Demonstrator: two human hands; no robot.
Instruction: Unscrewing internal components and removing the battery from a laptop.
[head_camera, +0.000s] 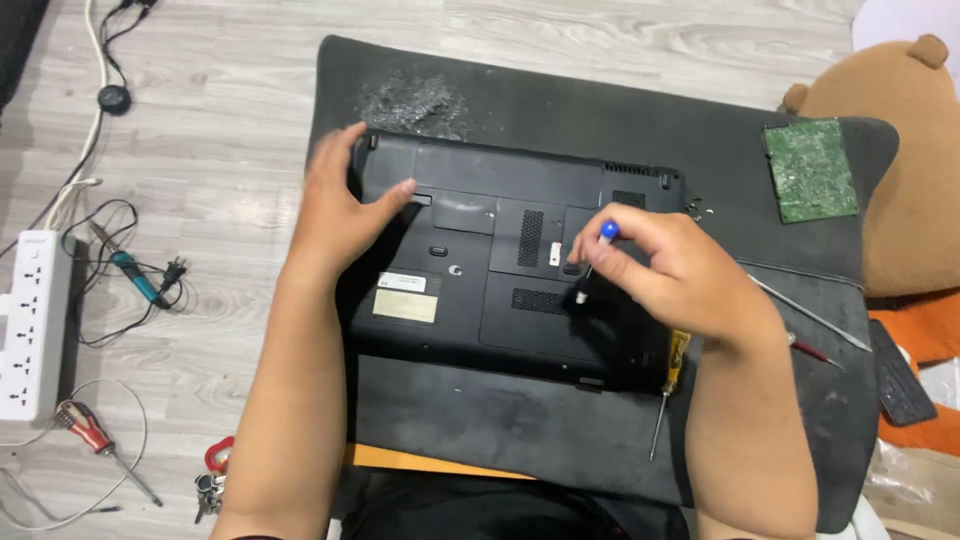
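Laptop (500, 270) under both hands — left hand (340, 215) spread, right hand (670, 270) pinching screwdriver (595, 262).

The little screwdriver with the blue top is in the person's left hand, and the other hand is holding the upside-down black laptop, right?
Not quite. The head view shows the small blue-capped screwdriver in the right hand, its tip down on the laptop's underside. It is the left hand that rests on the upturned black laptop near its back left corner.
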